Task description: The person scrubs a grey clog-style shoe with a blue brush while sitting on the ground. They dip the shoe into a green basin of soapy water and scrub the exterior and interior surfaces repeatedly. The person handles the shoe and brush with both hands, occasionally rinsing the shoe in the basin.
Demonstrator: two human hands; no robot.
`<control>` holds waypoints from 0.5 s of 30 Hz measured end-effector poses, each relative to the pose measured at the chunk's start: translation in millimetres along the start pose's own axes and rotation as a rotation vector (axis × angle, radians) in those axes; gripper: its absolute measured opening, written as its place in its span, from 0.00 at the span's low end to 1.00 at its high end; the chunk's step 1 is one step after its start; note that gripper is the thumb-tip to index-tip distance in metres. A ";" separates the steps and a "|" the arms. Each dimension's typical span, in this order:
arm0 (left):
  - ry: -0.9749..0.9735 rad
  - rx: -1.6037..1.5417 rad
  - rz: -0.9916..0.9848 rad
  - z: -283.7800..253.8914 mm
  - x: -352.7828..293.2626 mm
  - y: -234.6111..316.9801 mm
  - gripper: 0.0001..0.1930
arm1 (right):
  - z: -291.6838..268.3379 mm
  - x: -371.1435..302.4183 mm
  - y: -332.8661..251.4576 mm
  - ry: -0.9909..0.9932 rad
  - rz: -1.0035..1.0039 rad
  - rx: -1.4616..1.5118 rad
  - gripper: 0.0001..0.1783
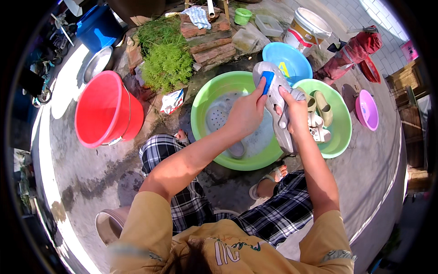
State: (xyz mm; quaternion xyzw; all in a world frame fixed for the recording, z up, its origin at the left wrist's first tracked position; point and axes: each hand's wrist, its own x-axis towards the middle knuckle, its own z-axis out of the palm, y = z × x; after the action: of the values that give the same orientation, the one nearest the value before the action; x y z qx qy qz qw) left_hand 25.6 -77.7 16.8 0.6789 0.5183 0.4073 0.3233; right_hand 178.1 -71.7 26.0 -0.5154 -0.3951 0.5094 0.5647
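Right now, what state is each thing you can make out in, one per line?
Left hand: gripping the blue brush
Right hand: gripping the grey shoe
Blue brush: held against the grey shoe
Large green basin: holding sudsy water
Perforated shoe: lying in that basin
Smaller green basin: holding olive shoes and white shoes
Red bucket: upright, handle down

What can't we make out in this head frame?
Head view:
Blue blocky tool: underside hidden against the grey holed shoe.
Dotted grey shoe in the soapy round green plastic basin: part hidden by left forearm.
Round beige container, lower left: side hidden by yellow sleeve.
Dark clutter, left edge: too small, shadowed.
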 end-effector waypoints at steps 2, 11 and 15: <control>-0.054 0.110 0.055 13.4 -12.9 -0.5 0.22 | 4.6 -4.5 -9.7 0.029 0.015 0.046 0.07; 0.065 0.139 0.017 -30.4 31.3 -14.9 0.22 | -16.2 -12.1 2.0 -0.312 -0.756 -0.912 0.17; -0.135 -0.109 0.093 -15.6 12.2 5.6 0.22 | -20.4 -6.7 20.0 -0.375 -0.773 -1.205 0.18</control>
State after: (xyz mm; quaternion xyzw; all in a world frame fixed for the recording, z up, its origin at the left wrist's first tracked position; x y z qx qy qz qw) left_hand 15.8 -67.1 31.4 0.7096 0.4404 0.4027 0.3747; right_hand 193.4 -82.9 3.6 -0.4645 -0.8493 0.0488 0.2460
